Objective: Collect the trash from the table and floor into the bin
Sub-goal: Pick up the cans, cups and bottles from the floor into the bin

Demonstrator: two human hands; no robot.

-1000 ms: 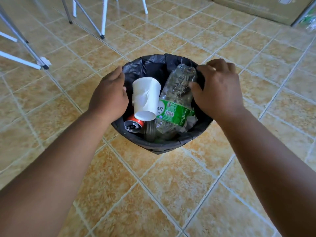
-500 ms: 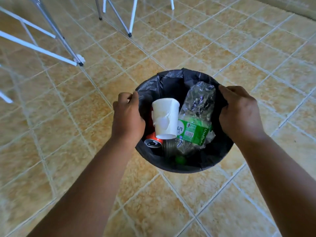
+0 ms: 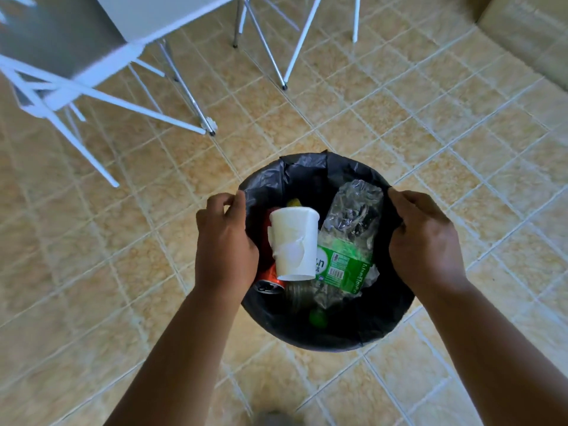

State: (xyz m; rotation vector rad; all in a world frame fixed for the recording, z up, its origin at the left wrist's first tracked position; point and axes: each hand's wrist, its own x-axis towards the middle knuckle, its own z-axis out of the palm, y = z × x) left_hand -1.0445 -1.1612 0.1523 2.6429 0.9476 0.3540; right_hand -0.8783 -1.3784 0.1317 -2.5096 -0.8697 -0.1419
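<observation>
While both bare forearms reach forward and down from the bottom corners of the view, each hand grips one side of the bin (image 3: 333, 332). The left hand (image 3: 226, 241) has its fingers curled over the left rim, thumb toward the inside and knuckles up. The right hand (image 3: 425, 238) closes on the right rim in the same way, its fingers bent over the edge of the black liner bag (image 3: 302, 170) that covers the rim. Whether the bin stands on the floor or is held just above it cannot be told.

The collected trash lies inside the bin, between the two hands. A white paper cup (image 3: 295, 241), dented on its side, lies mouth toward the far rim, just beside the left hand. Touching its right side is a crushed clear plastic bottle (image 3: 350, 222) with a green label, leaning against the right wall. A red can (image 3: 270, 282) shows partly under the cup, a green cap (image 3: 318, 317) lies lower in the bag, and a small yellow scrap (image 3: 293, 202) peeks out behind the cup.

Below is a floor (image 3: 430, 133) of mottled tan tiles with pale grout lines. At upper left stands a white desk (image 3: 153, 20), blurred, on slanted white and metal legs (image 3: 184, 87), well apart from the bin. A tan box-like shape (image 3: 528, 35) fills the upper right corner. A grey blur (image 3: 273, 418) at the bottom edge is too unclear to name.
</observation>
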